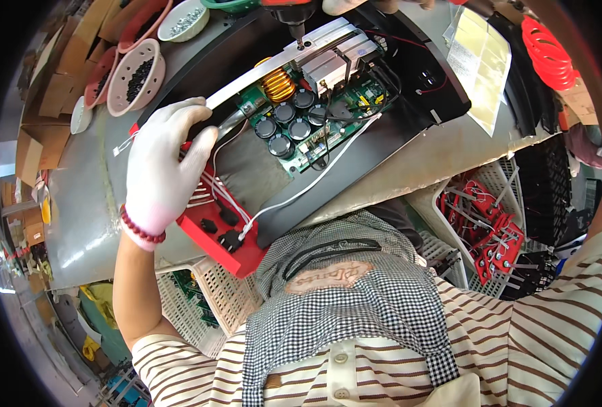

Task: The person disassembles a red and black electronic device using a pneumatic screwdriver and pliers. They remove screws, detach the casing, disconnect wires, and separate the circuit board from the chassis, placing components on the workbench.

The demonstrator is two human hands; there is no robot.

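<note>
One gloved hand touches a straight metal bar.

Elec. assy workshop, circuit bd, metal bench, screw bowls, parts crates, cardbd boxes

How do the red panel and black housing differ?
Size: the red panel is far shorter than the black housing. Colour: the panel is red, the housing black. Load: the panel carries black fittings; the housing holds a green circuit board.
</note>
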